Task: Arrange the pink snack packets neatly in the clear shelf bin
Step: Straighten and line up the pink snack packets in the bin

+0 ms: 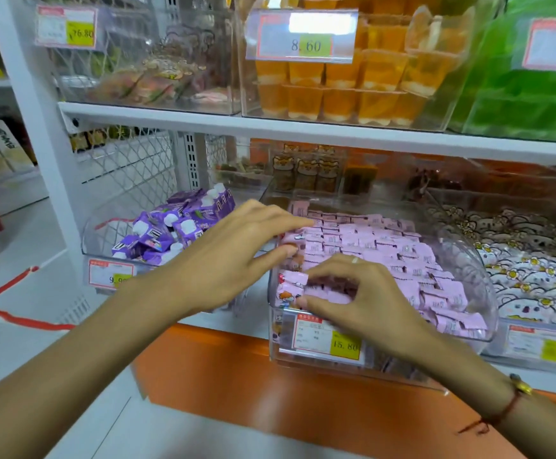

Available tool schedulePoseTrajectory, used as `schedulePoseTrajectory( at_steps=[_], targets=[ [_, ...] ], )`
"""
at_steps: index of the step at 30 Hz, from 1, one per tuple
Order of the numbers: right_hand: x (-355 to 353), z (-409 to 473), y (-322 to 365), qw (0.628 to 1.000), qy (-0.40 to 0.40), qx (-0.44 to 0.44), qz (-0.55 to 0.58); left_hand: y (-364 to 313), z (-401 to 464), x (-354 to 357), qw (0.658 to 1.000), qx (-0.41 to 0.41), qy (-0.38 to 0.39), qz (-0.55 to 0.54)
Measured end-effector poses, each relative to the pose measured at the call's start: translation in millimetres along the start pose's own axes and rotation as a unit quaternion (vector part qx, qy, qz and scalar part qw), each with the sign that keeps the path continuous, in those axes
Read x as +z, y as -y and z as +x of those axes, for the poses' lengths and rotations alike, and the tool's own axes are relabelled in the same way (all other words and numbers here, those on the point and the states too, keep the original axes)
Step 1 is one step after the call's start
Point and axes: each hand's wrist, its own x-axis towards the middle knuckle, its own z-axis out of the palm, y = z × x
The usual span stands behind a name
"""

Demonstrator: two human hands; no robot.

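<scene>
right hand (366, 293) pinches pink packets (369, 240) at bin (482, 279) front, left hand (233, 246) flat atop.

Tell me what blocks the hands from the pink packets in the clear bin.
Nothing visible does. The clear bin is open on top; the left hand reaches in over the pink packets, and the right hand is already pinching packets at the front-left corner.

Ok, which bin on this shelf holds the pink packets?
The middle bin, tagged 15.80, under both hands. The left bin holds purple packs; the right bin holds white flowered packets.
</scene>
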Motion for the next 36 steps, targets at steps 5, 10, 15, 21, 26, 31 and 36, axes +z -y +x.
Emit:
schedulePoseTrajectory(
  at_steps=[5,10,15,21,26,31,36],
  targets=[
    [3,-4,3,0.999,-0.014,-0.009,-0.03,-1,11,12,0.997,-0.033,-0.007,-0.075],
    [7,-5,8,1.0,-0.024,0.009,-0.014,8,6,8,0.976,-0.074,-0.055,-0.198],
    [10,-5,8,1.0,-0.015,0.017,-0.004,15,-1,16,0.991,-0.079,-0.012,-0.109],
    [10,-1,9,0.999,-0.027,0.021,0.013,18,-4,27,0.994,-0.04,0.05,0.089],
    [-7,3,8,0.996,0.064,0.016,-0.057,11,-19,37,0.997,-0.076,-0.027,0.014],
    [-23,5,3,0.983,0.104,0.006,-0.148,2,-37,32,0.995,-0.015,-0.1,-0.016],
    [-15,6,6,0.993,0.066,0.022,-0.098,-4,-38,29,0.994,0.072,-0.05,0.069]
  ],
)
